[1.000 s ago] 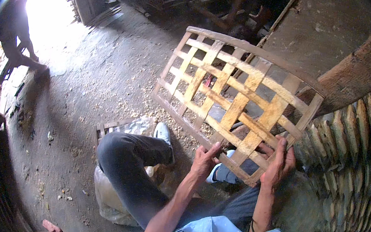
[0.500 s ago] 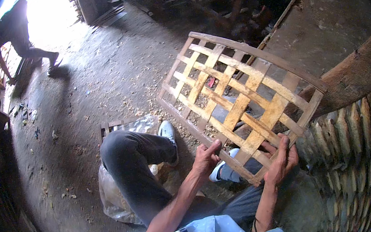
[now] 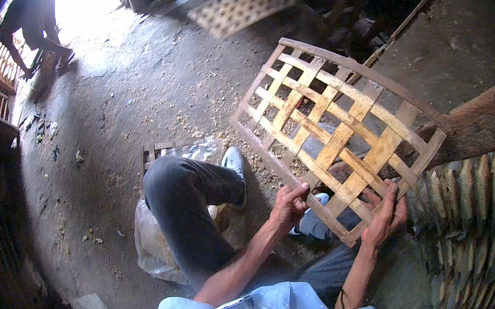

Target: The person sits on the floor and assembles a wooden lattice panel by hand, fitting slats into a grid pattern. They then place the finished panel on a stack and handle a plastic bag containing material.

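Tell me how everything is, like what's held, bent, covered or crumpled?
Woven panel, held up tilted, gaps open
Left hand, gripping the panel's edge
Right hand, gripping the panel's near end
Left leg, bent at the knee
Plastic bag, crumpled on the floor
Slatted frame, on the floor, partly covered
Far person, bent over
Checkered panel, too blurred to tell

- Our left forearm (image 3: 240,268) slants up and rightward.
- Our left hand (image 3: 288,206) grips, thumb (image 3: 298,191) uppermost.
- Our right forearm (image 3: 355,280) rises more steeply.
- Our right hand (image 3: 384,219) grips too, well apart from the left.
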Demonstrator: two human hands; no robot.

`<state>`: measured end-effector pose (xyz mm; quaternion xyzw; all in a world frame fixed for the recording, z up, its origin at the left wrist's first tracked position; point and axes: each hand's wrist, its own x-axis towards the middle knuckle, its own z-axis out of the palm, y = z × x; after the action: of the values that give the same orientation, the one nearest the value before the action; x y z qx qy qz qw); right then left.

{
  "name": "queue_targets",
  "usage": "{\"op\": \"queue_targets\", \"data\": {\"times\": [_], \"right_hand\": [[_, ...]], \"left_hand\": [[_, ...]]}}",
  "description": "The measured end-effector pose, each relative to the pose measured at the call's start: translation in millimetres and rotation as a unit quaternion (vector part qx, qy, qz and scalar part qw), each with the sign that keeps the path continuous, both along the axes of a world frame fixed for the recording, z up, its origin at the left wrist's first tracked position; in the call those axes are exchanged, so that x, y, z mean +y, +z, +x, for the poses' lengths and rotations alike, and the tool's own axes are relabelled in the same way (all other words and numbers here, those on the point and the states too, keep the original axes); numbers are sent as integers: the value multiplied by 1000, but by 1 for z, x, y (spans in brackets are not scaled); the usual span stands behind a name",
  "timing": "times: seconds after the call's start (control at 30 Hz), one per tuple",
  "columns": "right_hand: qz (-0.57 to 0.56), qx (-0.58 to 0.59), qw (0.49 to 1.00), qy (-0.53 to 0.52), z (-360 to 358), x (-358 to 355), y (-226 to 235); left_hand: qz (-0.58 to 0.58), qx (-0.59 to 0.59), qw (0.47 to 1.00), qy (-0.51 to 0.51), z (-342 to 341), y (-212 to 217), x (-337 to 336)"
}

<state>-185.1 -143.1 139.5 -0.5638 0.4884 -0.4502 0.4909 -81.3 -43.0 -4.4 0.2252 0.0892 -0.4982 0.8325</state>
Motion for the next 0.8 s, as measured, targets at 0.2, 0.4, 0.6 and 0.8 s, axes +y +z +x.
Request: {"op": "queue_targets", "data": {"times": [0.2, 0.4, 0.6, 0.8], "right_hand": [[4, 7, 1000, -18, -5, -9, -1], [2, -8, 1000, -20, 3, 1, 0], [-13, 15, 1000, -21, -4, -3, -6], [-14, -18, 999, -35, 0, -3, -14]], "left_hand": [[35, -65, 995, -63, 7, -7, -2], [10, -13, 1000, 16, 7, -14, -5], [37, -66, 997, -29, 10, -19, -2], [137, -212, 960, -119, 18, -14, 3]]}}
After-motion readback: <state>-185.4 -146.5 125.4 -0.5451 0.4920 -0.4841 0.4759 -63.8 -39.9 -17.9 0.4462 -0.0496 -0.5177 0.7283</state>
